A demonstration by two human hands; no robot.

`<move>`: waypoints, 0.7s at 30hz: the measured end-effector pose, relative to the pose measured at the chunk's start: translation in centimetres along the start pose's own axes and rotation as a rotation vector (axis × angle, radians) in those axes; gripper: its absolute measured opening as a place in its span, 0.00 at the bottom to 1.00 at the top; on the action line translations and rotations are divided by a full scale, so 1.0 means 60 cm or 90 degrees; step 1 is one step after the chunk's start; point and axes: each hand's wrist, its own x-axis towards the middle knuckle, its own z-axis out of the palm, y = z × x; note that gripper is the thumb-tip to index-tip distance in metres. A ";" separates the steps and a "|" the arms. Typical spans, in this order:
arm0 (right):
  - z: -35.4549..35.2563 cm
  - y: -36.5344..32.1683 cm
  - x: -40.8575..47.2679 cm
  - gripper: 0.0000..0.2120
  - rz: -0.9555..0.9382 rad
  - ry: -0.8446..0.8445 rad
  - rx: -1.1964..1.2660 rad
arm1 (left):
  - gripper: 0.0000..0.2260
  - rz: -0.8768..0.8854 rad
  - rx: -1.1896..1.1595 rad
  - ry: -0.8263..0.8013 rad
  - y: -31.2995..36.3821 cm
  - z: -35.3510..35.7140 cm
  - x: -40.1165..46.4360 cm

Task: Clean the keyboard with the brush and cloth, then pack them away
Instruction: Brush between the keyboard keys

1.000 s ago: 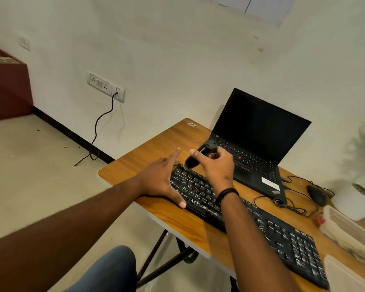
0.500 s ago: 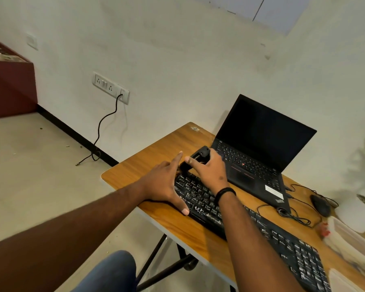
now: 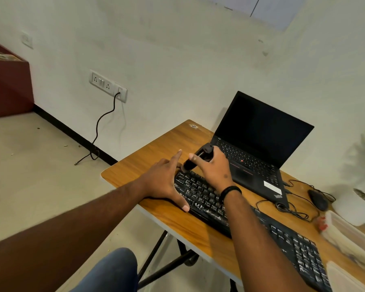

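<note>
A long black keyboard [image 3: 202,197] lies slantwise along the front of the wooden desk [image 3: 152,157]. My right hand [image 3: 214,169] grips a black brush [image 3: 196,159], its tip down on the keys at the keyboard's far left corner. Flat and spread, my left hand [image 3: 164,182] rests on the keyboard's left end, thumb at the near edge, forefinger stretched along the far side. No cloth can be made out.
A black laptop [image 3: 259,144] stands with its lid up behind the keyboard. A black mouse [image 3: 317,200] and coiled cable [image 3: 291,209] lie to its right. A clear plastic box [image 3: 350,234] sits at the desk's right end. A wall socket [image 3: 108,85] has a cable plugged in.
The brush tip has shifted slightly over the keyboard's far left corner. My left hand has stayed in place on the keyboard's left end.
</note>
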 end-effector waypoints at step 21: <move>-0.018 0.010 -0.014 0.23 0.051 0.034 -0.161 | 0.73 0.007 0.008 0.014 0.000 -0.003 -0.002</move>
